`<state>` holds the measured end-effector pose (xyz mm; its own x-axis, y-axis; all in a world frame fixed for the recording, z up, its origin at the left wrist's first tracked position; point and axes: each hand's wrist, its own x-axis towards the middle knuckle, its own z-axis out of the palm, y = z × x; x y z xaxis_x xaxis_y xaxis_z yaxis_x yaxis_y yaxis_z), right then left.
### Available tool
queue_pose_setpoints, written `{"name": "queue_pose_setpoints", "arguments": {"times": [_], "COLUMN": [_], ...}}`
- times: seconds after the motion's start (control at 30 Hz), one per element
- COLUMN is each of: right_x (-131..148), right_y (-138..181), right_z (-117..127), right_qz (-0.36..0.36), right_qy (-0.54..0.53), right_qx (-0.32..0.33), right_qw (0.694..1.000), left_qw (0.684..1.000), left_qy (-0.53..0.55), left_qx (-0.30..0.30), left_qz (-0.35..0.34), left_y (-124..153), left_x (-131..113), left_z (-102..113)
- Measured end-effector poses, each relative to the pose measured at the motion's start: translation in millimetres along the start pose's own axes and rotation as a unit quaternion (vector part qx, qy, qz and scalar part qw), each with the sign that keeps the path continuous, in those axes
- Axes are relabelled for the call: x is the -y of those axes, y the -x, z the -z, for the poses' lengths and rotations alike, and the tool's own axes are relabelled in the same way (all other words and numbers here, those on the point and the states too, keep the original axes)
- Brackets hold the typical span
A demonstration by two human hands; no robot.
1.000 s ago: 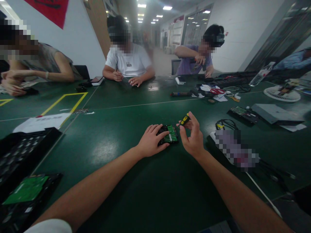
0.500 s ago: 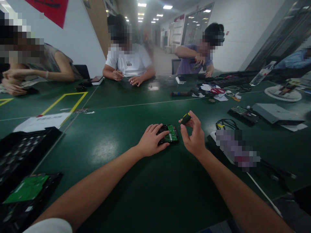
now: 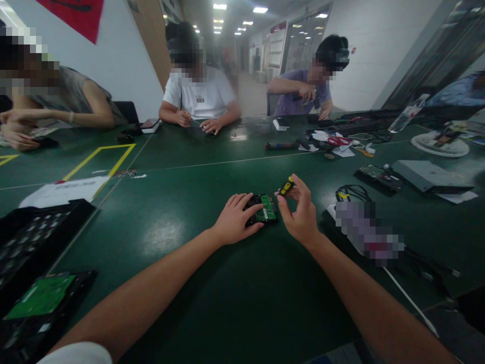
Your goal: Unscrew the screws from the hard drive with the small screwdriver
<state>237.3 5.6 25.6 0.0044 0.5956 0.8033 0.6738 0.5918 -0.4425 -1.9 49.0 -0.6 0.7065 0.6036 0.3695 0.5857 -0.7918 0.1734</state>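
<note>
Green table (image 3: 197,167) across the frame, white wall (image 3: 125,60) upper left, ceiling lights (image 3: 235,15) top centre, glass doors (image 3: 303,45) behind

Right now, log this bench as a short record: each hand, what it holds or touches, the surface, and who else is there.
left hand: lies flat on the hard drive, fingers spread
hard drive: green circuit board facing up, on the table
right hand: pinches a yellow-black screwdriver just right of the drive
table: dark green
others: person in white shirt and person in purple shirt seated across
far side: red scissors
</note>
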Motion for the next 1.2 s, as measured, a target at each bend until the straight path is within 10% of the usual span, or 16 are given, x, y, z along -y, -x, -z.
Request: {"name": "queue_pose_setpoints", "arguments": {"times": [1.2], "right_x": [-7.3], "right_y": [1.8], "right_z": [0.1], "right_qz": [-0.013], "right_qy": [-0.023], "right_qx": [-0.002], "right_qw": [1.0], "left_qw": [1.0], "left_qy": [-0.007], "left_qx": [0.004], "left_qz": [0.002], "left_y": [-0.3], "left_x": [-0.8], "left_z": [0.0]}}
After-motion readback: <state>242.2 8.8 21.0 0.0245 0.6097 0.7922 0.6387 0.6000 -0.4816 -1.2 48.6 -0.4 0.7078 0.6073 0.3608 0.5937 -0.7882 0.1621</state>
